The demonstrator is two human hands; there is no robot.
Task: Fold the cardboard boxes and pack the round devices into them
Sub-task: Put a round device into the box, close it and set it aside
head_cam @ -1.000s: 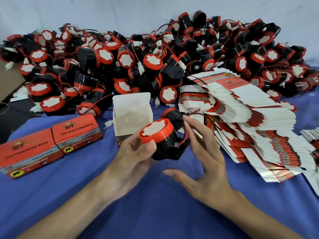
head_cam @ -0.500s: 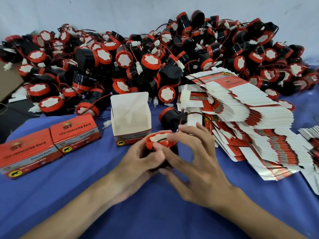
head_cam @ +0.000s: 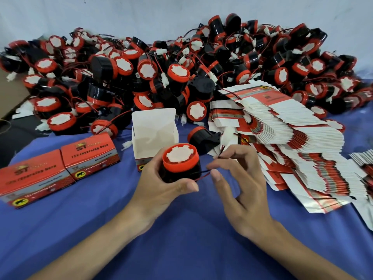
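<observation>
Blue cloth [head_cam: 181, 239] meets white wall [head_cam: 141, 15] at frame top; left hand [head_cam: 159, 190] grips device [head_cam: 180, 158], right hand [head_cam: 242, 190] pinches wire [head_cam: 201, 176]

The left hand [head_cam: 159, 190] is held palm-in just above the surface, its fingers and thumb curled round the black body of a round device [head_cam: 180, 158] that it holds upright. Beside it, the right hand [head_cam: 244, 190] pinches the device's thin wires [head_cam: 202, 174] between thumb and forefinger, with its other fingers loosely bent. The left forearm [head_cam: 96, 245] and right forearm [head_cam: 298, 245] are bare and reach in from the lower corners, converging toward the middle.
</observation>
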